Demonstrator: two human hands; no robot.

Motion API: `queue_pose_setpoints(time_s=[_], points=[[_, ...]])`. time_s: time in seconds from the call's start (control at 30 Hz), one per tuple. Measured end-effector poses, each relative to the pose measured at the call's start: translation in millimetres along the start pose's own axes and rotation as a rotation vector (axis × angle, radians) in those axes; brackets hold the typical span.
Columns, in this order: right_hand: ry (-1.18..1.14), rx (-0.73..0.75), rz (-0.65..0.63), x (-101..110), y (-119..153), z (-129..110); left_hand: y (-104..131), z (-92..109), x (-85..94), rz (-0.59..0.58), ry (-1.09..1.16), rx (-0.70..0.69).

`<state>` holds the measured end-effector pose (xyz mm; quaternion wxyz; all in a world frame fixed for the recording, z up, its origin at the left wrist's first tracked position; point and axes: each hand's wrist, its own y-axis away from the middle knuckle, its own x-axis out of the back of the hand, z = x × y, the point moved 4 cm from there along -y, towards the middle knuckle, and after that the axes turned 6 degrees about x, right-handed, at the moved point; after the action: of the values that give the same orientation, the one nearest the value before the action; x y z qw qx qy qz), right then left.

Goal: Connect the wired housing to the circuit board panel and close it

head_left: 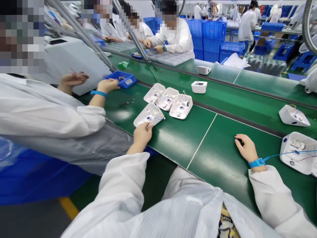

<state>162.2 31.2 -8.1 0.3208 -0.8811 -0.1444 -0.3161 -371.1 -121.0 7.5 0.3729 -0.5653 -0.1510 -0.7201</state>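
Note:
My left hand [143,136] grips the near edge of a white plastic housing [146,116], with thin wires and a small blue part inside. The housing lies tilted beside three similar open housings [181,106] grouped on the green work surface. My right hand [246,147] rests over the surface at the right, fingers loosely curled, thumb apart from them. A dark patch shows under its fingers; no held thing can be made out. Around that wrist sits a blue wrist strap [257,163] with a cord running right, across another wired white housing [294,152].
A co-worker's hand [107,86] at the left touches a blue tray [125,80] of small parts. A dark hand tool [128,102] lies near it. On the conveyor belt [230,94] stand a white device with a screen [199,87] and a wired housing [293,115].

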Motion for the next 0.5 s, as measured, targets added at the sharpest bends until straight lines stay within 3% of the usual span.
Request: queue_pose_setpoints(time_s=[0.07,0.13,0.17,0.23,0.3,0.4,0.43,0.5], points=[[-0.004,-0.015,0.008,0.3,0.4,-1.9,-2.3,4.0,-2.8,0.035,0.012,0.002],[-0.004,-0.041,0.019,0.5,3.0,-3.4,8.0,15.9,-7.2,0.148,0.042,0.020],[-0.001,-0.059,0.027,0.3,4.8,-3.4,18.9,24.7,-8.5,0.264,0.085,0.041],[0.013,-0.104,0.058,0.3,7.4,-0.4,49.2,51.3,-16.5,0.379,0.195,-0.003],[0.042,-0.155,0.116,2.3,5.4,8.0,85.8,91.6,-29.7,0.278,0.302,-0.233],[0.089,-0.220,0.229,15.3,-14.0,30.9,146.1,161.9,-51.0,-0.155,0.346,-0.775],[0.095,-0.248,0.267,23.3,-25.7,41.3,161.2,179.9,-55.5,-0.239,0.305,-0.878],[0.086,-0.347,0.341,44.7,-53.7,66.1,176.6,206.3,-59.8,-0.295,0.271,-0.961]])
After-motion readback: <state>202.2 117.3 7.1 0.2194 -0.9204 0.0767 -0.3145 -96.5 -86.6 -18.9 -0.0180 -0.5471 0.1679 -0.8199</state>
